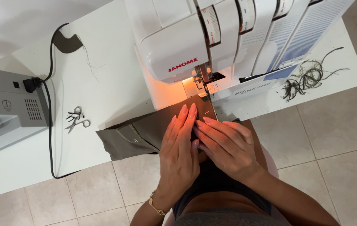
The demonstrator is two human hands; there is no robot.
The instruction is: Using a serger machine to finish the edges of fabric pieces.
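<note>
While the person leans over the table edge, both bare hands lie flat on a folded piece of olive-brown woven fabric (pixel 138 136), which hangs partly off the near edge of the white rectangular table (pixel 107 79) and runs up under the machine's presser foot. The cloth shows a stitched seam and a small metal snap near its left end. The left hand (pixel 180 146), a thin gold chain bracelet (pixel 156 206) at its wrist, presses palm down with straight fingers pointing toward the needle; it grasps nothing, fingers extended and close together. The right hand (pixel 224 144) rests just beside it, angled inward, its fingertips touching the cloth close to the foot, likewise flat and not clutching anything. Beyond them stands a white plastic overlock sewing machine (pixel 212 42) with its work lamp glowing orange. To the left lie small silver thread snips (pixel 77 118), a black power cord (pixel 49 121) and a grey machine (pixel 6 109). A tangle of dark thread trimmings (pixel 308 77) sits at the far right.
</note>
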